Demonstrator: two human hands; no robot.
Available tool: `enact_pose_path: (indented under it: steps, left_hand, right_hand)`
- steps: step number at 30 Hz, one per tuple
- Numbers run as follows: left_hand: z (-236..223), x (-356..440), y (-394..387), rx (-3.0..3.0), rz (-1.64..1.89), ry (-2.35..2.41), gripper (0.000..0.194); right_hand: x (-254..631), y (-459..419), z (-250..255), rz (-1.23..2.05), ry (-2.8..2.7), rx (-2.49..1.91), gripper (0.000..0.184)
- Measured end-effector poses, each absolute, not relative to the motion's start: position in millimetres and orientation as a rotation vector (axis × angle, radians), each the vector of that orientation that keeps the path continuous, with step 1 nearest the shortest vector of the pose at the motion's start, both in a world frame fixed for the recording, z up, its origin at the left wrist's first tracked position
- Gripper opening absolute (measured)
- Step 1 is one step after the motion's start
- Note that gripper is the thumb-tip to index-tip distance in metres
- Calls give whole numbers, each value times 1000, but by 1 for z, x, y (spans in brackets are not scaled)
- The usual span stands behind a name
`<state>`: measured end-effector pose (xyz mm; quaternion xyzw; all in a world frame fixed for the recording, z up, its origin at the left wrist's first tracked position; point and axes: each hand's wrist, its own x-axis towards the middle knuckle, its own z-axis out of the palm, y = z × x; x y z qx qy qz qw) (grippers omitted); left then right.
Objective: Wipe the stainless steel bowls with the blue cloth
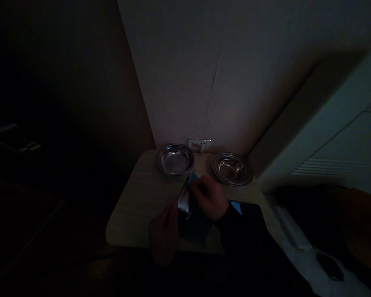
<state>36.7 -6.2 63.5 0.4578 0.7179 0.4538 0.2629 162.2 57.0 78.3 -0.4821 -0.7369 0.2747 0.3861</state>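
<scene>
In dim light, my left hand [164, 234] is closed on the near edge of a shiny metal dish [183, 203], which is tilted up on its side above the table. A teal cloth [198, 229] hangs below and behind the dish. My right hand [210, 199], slightly blurred, has its fingers curled around the cloth and presses it against the dish. A shallow round metal dish [174, 160] lies just beyond my hands. To the right of it sits what looks like a stack of similar metal dishes [231, 169].
The small pale wooden table [131, 210] stands against a wall with a socket [199, 144]. A dark flat object with a light-blue patch [235, 207] lies by my right wrist. A dark oval object [330, 266] rests on a white surface at the lower right.
</scene>
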Motion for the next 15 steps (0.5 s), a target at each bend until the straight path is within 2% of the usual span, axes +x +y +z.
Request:
enact_pose_path:
  steps: [3, 15]
  left_hand:
    - [65, 36, -4, 1230, 1197, 1928, 42]
    - [62, 33, -5, 1141, 1222, 1919, 49]
  right_hand:
    - [161, 55, 78, 720, -1975, -1072, 8]
    - [151, 60, 81, 616, -1949, -1069, 8]
